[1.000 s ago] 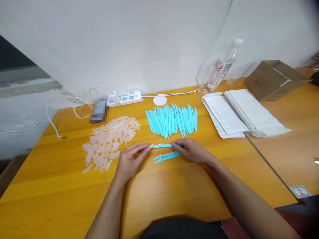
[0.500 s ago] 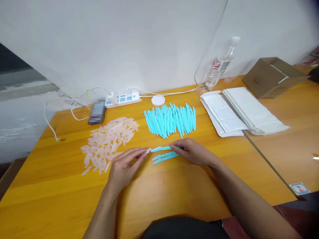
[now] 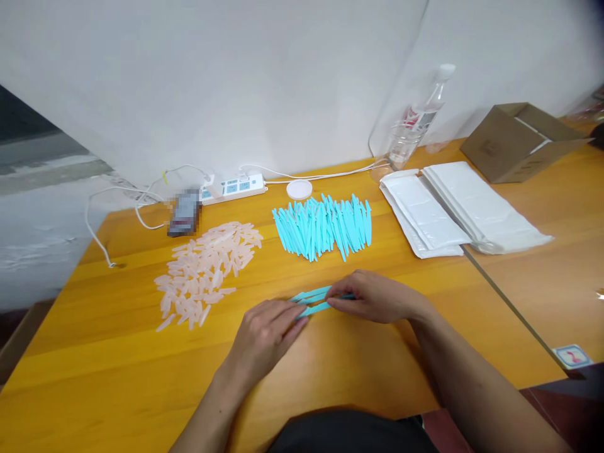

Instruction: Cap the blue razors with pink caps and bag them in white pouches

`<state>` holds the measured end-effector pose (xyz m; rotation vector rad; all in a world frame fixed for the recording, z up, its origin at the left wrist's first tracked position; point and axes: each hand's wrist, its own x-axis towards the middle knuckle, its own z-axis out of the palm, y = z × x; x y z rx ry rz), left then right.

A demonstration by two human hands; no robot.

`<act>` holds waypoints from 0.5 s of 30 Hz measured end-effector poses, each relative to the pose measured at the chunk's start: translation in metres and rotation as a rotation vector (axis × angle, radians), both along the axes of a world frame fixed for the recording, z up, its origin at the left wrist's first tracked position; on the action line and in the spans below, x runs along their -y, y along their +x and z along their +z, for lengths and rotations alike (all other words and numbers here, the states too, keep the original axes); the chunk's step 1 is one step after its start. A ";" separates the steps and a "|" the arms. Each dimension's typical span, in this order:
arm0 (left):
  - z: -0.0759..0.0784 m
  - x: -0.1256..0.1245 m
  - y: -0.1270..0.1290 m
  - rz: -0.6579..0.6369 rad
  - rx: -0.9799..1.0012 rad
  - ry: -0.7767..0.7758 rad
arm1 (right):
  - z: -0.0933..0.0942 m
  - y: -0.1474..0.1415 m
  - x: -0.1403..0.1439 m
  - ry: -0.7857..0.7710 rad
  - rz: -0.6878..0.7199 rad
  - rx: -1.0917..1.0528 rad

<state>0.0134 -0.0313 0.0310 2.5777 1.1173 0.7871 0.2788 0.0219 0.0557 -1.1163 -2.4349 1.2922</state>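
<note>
Hands meet over a few blue sticks lying on the table near its front edge. Left hand rests flat, fingers loosely spread on their ends; right hand pinches the other ends. Judged step: gathering them; aligning the ends calls for even pressure.

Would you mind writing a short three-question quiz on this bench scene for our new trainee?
1. True or false: the left hand and the right hand both touch the few loose blue sticks at the near edge of the table.
2. What lies left of the big blue pile? A) clear pink caps B) the cardboard box C) the white bags
3. Fill in: the water bottle stands by the ____ wall.

Key: 1 true; 2 A; 3 white
</note>
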 end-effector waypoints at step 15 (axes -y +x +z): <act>0.013 -0.018 -0.081 0.445 -0.209 0.080 | -0.003 -0.024 -0.048 0.357 -0.625 0.337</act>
